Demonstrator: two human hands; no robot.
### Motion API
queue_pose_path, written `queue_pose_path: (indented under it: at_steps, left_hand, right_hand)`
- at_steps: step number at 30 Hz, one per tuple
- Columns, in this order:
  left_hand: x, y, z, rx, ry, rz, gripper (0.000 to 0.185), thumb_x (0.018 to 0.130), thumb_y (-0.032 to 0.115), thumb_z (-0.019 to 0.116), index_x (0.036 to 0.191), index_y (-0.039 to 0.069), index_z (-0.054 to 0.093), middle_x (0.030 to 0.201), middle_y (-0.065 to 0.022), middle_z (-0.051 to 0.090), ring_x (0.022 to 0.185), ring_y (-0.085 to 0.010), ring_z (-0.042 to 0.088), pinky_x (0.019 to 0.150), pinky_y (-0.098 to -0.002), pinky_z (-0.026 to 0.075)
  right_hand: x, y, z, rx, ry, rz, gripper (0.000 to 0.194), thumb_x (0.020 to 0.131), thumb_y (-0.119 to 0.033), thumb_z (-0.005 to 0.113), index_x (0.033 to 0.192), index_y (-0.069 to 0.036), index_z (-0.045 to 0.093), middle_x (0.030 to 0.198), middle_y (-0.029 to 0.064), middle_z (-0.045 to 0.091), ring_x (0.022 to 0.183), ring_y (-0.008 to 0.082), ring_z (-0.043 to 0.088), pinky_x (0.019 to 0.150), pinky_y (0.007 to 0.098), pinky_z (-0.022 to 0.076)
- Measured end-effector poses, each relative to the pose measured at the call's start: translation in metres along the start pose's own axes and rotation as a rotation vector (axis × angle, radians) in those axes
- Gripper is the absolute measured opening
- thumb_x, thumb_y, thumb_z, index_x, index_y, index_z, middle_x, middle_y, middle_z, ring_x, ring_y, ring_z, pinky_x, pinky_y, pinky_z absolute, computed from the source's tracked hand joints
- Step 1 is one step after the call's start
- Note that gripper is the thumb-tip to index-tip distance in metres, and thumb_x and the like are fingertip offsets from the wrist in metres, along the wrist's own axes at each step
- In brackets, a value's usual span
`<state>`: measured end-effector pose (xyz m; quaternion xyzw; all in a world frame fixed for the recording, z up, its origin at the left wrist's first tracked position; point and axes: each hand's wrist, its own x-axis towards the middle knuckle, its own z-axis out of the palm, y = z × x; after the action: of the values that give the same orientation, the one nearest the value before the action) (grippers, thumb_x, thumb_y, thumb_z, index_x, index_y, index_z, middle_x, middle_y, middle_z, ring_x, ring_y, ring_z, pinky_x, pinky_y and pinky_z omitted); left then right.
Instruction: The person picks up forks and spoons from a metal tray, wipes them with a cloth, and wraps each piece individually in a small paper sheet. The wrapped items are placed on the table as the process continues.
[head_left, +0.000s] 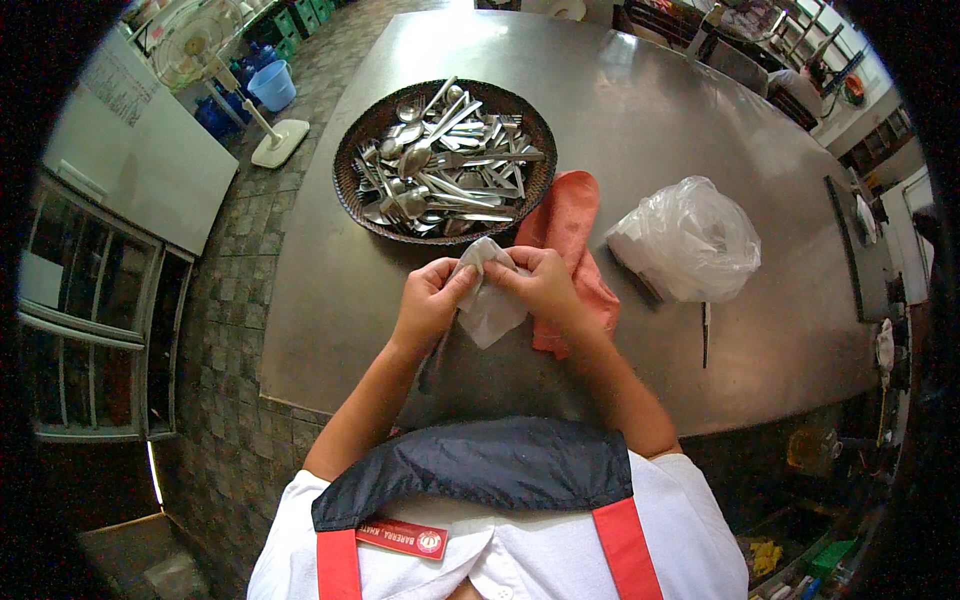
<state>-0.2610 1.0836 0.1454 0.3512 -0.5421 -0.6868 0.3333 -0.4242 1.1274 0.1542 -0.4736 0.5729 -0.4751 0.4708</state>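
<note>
My left hand (433, 300) and my right hand (541, 283) pinch a thin, whitish translucent sheet or small bag (491, 319) between thumbs and fingers, over the near part of a stainless steel table (780, 360). Just beyond my hands, a dark woven round basket (346, 196) holds a heap of metal spoons, forks and knives (442, 161). A folded orange-red cloth (574, 217) lies against the basket's right side and partly behind my right forearm. Farther right sits a bunched clear plastic bag (694, 240) with white contents; a thin dark strip shows below it.
A white pedestal fan (279, 144) and a light blue bucket (272, 85) stand on the tiled floor left of the table. A white cabinet or fridge (142, 142) is at far left. A dark flat board (855, 251) lies at the table's right edge.
</note>
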Motion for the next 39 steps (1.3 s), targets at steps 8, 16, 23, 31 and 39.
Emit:
queue_pose_path:
  at_steps: [8,16,23,31,39]
  left_hand:
    - [-0.003,0.002,0.007,0.000,0.106,0.038,0.021,0.087,0.018,0.057,0.092,-0.002,0.060,0.079,-0.0007,0.060,0.068,-0.0050,0.052,0.061,-0.0198,0.043]
    - [-0.007,-0.001,0.012,0.094,0.150,0.136,0.017,0.088,0.012,0.055,0.093,-0.004,0.059,0.080,-0.0004,0.060,0.069,-0.0040,0.052,0.061,-0.0182,0.042]
    - [-0.010,-0.001,0.015,-0.018,0.146,0.105,0.016,0.087,0.011,0.054,0.095,-0.003,0.059,0.082,-0.0015,0.061,0.071,-0.0052,0.053,0.063,-0.0193,0.043]
    - [-0.013,-0.001,0.022,-0.067,0.126,0.051,0.020,0.087,0.017,0.057,0.093,-0.002,0.059,0.082,-0.0015,0.060,0.069,-0.0056,0.052,0.062,-0.0199,0.042]
    - [-0.013,-0.008,0.018,-0.069,0.087,-0.054,0.022,0.087,0.018,0.057,0.092,-0.003,0.060,0.080,-0.0018,0.061,0.068,-0.0060,0.053,0.061,-0.0202,0.043]
  right_hand:
    - [-0.025,-0.008,0.017,-0.493,0.442,-0.637,0.025,0.066,0.000,0.067,0.090,0.001,0.063,0.081,0.0118,0.060,0.075,0.0245,0.060,0.065,0.0300,0.0480]
    - [-0.032,-0.008,0.031,-0.188,0.293,-0.525,0.016,0.072,-0.005,0.064,0.087,0.002,0.060,0.082,0.0127,0.060,0.075,0.0247,0.059,0.066,0.0322,0.0481]
    - [-0.023,-0.006,0.020,0.447,0.171,-0.041,0.019,0.077,-0.004,0.066,0.090,-0.003,0.052,0.075,0.0052,0.060,0.073,0.0107,0.058,0.062,0.0213,0.0462]
    - [-0.023,-0.008,0.021,0.563,0.283,-0.116,0.023,0.080,-0.018,0.066,0.090,-0.006,0.050,0.064,0.0008,0.054,0.054,0.0059,0.049,0.047,0.0178,0.0369]
    - [-0.011,0.004,0.004,0.188,0.109,-0.075,0.027,0.079,-0.020,0.067,0.093,0.001,0.059,0.073,0.0031,0.060,0.063,0.0086,0.055,0.056,0.0230,0.0440]
